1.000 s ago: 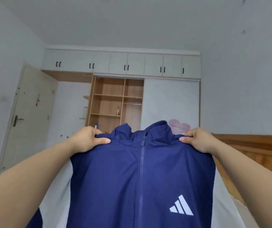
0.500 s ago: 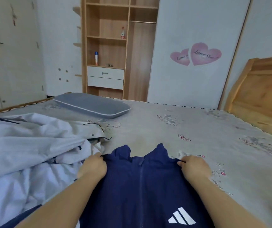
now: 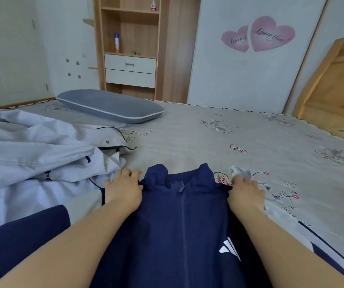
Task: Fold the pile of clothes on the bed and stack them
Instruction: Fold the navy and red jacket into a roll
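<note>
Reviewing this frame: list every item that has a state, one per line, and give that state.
navy jacket: zipped, spread front-up on the bed
left hand: at jacket's shoulder, grip unclear
right hand: at the other shoulder, grip unclear
white garments: crumpled, unfolded
pillow: lying flat
drawers: closed
</note>
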